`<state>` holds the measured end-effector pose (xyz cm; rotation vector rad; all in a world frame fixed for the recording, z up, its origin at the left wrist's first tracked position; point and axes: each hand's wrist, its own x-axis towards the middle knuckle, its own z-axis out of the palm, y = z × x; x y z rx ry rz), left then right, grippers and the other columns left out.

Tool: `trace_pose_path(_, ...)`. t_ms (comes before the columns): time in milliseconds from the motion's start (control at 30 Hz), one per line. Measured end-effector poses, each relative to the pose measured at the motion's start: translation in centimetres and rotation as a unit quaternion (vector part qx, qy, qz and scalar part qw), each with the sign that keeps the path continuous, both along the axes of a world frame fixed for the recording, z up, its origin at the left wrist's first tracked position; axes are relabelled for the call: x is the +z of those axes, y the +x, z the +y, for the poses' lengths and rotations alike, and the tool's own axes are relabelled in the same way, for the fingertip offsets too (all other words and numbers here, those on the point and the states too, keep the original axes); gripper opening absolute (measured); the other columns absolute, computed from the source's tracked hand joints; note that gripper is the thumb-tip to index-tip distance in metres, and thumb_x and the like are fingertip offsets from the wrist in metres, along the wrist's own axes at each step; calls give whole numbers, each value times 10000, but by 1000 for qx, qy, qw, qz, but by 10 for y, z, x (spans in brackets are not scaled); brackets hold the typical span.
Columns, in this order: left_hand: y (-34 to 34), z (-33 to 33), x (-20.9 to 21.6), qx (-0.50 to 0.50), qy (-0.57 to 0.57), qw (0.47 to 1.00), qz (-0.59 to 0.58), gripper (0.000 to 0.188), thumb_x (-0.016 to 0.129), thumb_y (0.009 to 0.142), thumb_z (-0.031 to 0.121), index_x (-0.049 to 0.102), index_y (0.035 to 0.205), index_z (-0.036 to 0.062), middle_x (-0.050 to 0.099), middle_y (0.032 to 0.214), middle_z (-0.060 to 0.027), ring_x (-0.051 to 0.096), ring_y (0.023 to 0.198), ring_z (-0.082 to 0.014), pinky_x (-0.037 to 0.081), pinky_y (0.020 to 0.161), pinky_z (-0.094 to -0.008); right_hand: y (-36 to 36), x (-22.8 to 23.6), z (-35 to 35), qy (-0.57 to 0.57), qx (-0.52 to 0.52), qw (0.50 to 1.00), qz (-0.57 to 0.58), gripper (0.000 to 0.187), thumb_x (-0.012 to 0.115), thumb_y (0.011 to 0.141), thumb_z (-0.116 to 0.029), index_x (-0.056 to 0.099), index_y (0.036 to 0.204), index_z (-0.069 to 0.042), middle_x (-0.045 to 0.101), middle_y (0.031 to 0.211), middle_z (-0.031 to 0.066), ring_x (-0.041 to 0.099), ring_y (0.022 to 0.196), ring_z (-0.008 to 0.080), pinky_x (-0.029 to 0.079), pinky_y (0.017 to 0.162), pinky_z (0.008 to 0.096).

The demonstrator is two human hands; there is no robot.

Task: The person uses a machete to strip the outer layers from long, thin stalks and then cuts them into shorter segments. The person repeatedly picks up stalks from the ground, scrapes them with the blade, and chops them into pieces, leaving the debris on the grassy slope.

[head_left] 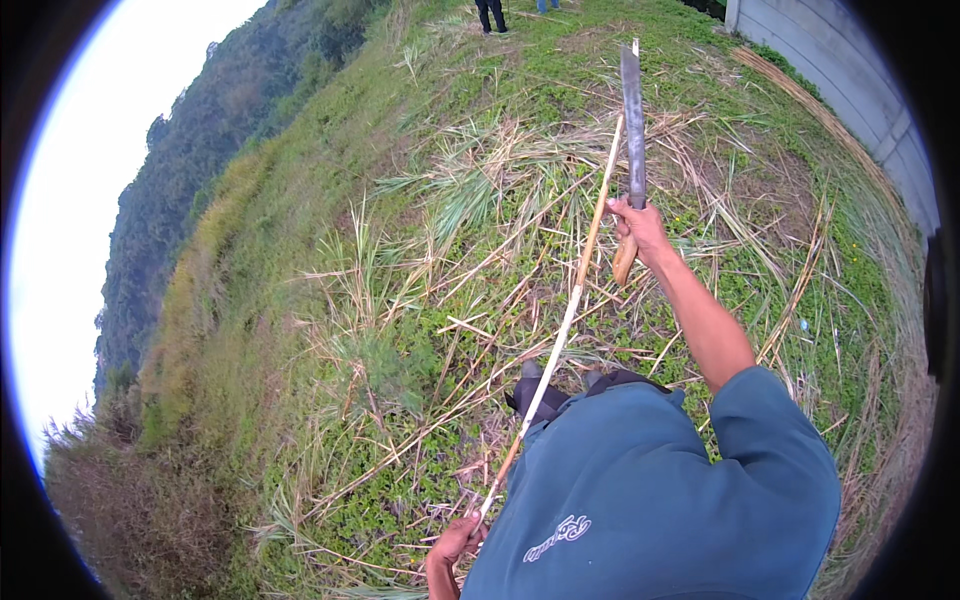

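A long, pale cane stalk (565, 325) runs slantwise across the front of my body. My left hand (457, 538) is closed around its lower end, near my hip. Farther out, my right hand (640, 228) grips a machete (633, 125) by its brown wooden handle, with the dark, worn blade pointing away from me. The thumb and fingertips of that hand also reach the stalk's upper part, which lies just left of the blade. Whether those fingers pinch the stalk or only touch it, I cannot tell.
Cut stalks and dry leaves (520, 150) litter the grassy ground around my feet. A grey panel wall (840, 60) stands at the far right, with long reeds along its base. Leftward the grass slopes toward a wooded hill (210, 150). Another person's legs (490, 15) show far ahead.
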<state>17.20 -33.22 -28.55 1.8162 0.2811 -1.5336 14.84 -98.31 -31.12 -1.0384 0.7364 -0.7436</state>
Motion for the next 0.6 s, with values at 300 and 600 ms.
trace_pose_path(300,21,-53,-21,-50,-171,983,-37,354,505,1012,335,631,1042,6,505,652,0,470,574,-101,392,559,-245,0,55,36,152,2,975,-163,178,660,907,-108,496,853,-67,698,958,189,456,538,46,451,491,228)
trace_pose_path(600,47,-274,20,-49,-368,921,-116,338,420,1046,352,564,1058,46,404,634,32,348,503,-54,297,454,-206,-7,77,123,-98,57,986,119,370,709,887,-362,569,788,-34,676,709,121,507,491,86,436,487,263)
